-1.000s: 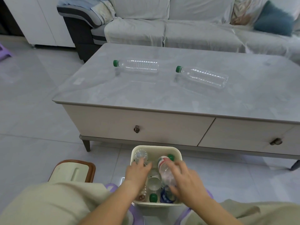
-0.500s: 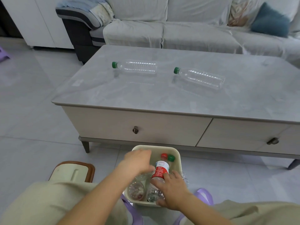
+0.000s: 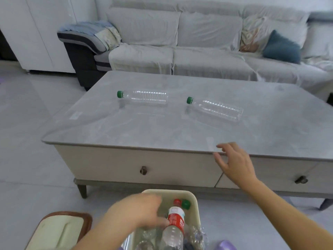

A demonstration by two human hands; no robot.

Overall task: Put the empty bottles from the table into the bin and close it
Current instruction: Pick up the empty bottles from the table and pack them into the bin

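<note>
Table bottles (image 3: 147, 96) beyond both hands (image 3: 234, 163)

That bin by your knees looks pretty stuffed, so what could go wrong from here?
The bin already looks crowded; the red-label bottle stands tall, so the lid on the floor may not close. Both table bottles lie on their sides and could roll away as the open right hand reaches.

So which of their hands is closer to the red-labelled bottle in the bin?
Left. The left hand is at the bin, fingers against the red-labelled bottle. The right hand is raised by the table edge, well clear.
</note>
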